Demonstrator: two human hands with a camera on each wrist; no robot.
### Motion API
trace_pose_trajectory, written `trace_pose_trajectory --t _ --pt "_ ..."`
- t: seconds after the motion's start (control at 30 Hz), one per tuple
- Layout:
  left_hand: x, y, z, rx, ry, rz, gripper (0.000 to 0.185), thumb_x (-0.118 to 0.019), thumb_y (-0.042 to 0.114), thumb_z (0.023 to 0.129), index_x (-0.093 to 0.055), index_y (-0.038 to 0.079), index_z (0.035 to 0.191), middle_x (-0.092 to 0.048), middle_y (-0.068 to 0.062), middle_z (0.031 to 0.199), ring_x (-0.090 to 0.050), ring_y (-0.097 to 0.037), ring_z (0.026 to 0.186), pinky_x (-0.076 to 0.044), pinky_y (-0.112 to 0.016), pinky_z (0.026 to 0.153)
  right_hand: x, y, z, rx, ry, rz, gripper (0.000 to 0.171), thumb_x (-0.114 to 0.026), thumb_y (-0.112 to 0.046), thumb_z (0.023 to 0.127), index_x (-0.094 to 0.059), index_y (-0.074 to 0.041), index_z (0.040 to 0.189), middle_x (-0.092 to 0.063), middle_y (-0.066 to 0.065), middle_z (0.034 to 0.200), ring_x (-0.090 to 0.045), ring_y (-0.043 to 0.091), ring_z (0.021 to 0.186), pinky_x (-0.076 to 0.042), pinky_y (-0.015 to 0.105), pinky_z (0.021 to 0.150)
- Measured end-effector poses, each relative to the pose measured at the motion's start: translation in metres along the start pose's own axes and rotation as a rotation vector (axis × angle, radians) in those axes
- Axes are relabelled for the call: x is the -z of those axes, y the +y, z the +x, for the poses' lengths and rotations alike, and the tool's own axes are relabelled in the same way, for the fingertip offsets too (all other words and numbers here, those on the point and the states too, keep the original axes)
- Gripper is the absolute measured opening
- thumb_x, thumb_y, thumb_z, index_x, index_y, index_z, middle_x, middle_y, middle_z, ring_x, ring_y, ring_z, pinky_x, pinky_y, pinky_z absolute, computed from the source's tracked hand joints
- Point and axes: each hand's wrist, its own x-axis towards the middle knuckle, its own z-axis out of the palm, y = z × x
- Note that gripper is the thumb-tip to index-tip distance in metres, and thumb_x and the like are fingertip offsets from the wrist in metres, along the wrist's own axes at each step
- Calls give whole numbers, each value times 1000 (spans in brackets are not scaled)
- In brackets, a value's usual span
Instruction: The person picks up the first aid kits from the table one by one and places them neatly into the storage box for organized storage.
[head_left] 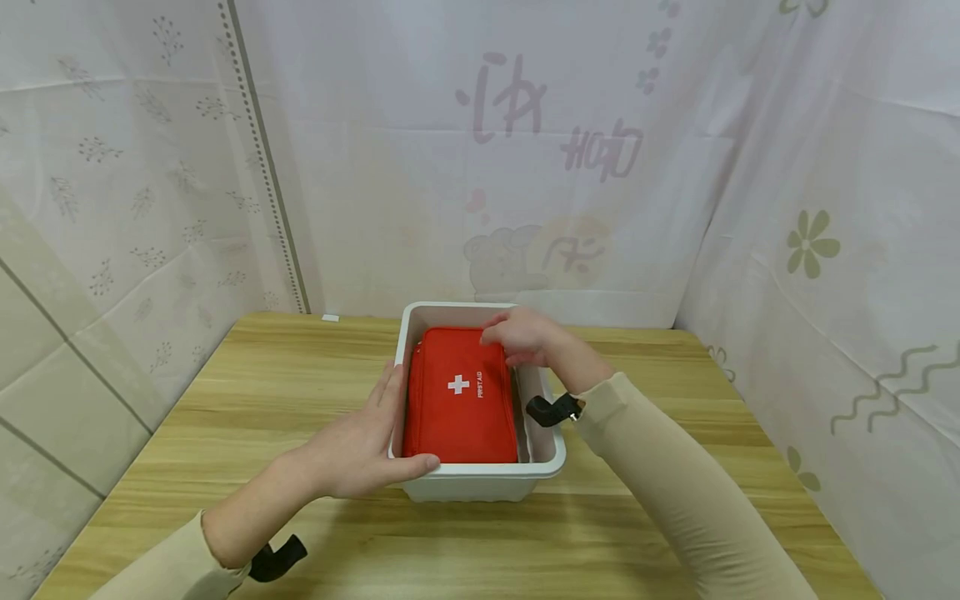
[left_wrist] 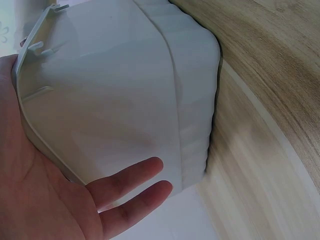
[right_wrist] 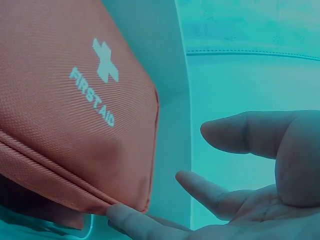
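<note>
A red first aid bag with a white cross lies inside a white plastic bin on the table. Along the bin's left rim rests my left hand, its thumb stretched over the near left corner. The left wrist view shows the fingers of that hand extended beside the bin's outer wall. My right hand is over the bin's far right part, at the bag's upper right corner. In the right wrist view its fingers are spread, one fingertip touching the bag's corner.
The bin stands on a wood-grain table. Patterned cloth curtains hang behind it and along both sides. A small white piece lies at the table's far edge. Each wrist bears a black strap-like mount.
</note>
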Motion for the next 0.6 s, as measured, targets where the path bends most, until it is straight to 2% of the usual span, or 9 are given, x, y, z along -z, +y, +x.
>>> trace_pose_trajectory --t 0.17,0.43,0.53,0.6 --pt "0 -1 0 -15 3 -5 130 -68 74 96 7 4 176 7 -16 186 -33 -44 164 -56 -59 112 4 -5 -5 34 -29 10 59 -60 -18 106 -50 1 161 -49 22 165 -51 41 147 -49 54 122" --pt "2 -3 3 -13 -7 -5 131 -67 77 95 8 7 176 7 -15 186 -48 -45 155 -62 -56 101 20 -12 -21 89 -56 74 62 -54 -19 111 -40 1 167 -42 24 172 -46 50 155 -45 56 125" --pt "4 -3 3 -24 -23 -20 131 -65 78 95 9 6 176 8 -17 185 -48 -46 154 -59 -58 106 25 -10 -30 123 -55 95 61 -52 -20 112 -37 2 168 -40 25 173 -45 51 155 -44 56 126" --pt "7 -4 2 -22 -34 -50 128 -64 77 97 8 6 176 8 -17 185 -38 -46 161 -54 -60 114 29 -8 -37 152 -44 85 61 -53 -22 113 -37 1 168 -40 24 173 -45 51 156 -44 57 126"
